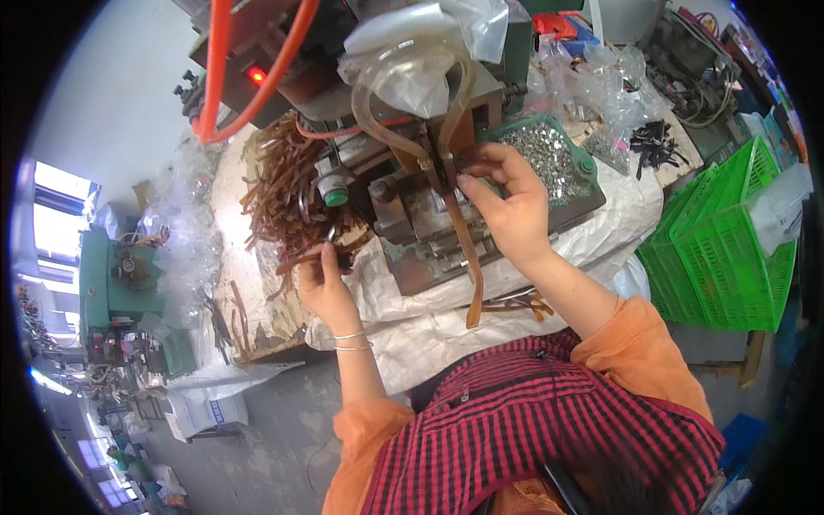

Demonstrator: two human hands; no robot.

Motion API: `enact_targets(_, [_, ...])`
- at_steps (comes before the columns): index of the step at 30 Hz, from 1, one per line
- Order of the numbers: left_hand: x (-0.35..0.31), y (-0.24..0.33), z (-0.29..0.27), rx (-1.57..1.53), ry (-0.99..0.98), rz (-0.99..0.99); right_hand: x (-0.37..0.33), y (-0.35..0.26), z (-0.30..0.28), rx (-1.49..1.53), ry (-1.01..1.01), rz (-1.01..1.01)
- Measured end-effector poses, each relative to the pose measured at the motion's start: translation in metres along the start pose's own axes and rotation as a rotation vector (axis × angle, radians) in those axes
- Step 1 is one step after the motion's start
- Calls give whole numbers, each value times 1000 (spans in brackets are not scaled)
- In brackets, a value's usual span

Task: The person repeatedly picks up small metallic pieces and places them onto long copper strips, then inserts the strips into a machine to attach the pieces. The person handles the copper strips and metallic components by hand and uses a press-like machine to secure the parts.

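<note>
A long brown strip (pixel 463 245) hangs from the tooling of a green-and-grey press machine (pixel 421 219) toward me, its wider end lowest. My right hand (pixel 513 202) is at the tooling, with thumb and forefinger closed at the strip's upper part; the exact contact is partly hidden. To the left, my left hand (pixel 326 287) pinches a brown strip (pixel 302 259) at the near edge of a tangled heap of brown strips (pixel 287 184). A green push button (pixel 335 196) sits between that heap and the tooling.
A green tray (pixel 545 150) of small shiny metal pieces stands right of the tooling. Orange hoses (pixel 215 77) and clear tubes (pixel 365 94) hang overhead. Several brown strips (pixel 519 303) lie by the near table edge. Green crates (pixel 717 236) stand at the right, black strips (pixel 657 146) behind the tray.
</note>
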State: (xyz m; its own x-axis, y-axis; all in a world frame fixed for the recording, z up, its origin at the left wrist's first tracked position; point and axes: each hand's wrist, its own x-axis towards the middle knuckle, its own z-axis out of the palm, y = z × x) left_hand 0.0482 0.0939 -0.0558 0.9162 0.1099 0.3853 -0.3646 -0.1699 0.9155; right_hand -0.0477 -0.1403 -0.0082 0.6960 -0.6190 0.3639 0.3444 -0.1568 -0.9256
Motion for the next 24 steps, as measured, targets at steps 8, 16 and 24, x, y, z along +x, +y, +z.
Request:
enact_targets(8, [-8,93,27,-214,-91,764,3,-27,12,273,-44,252])
enact_targets(16, [-25,92,67,118,-455,1185,4,-43,-33,-203,-253,1])
enact_targets(24, [-27,90,68,151,-474,1176,13,66,-121,-1112,35,-295])
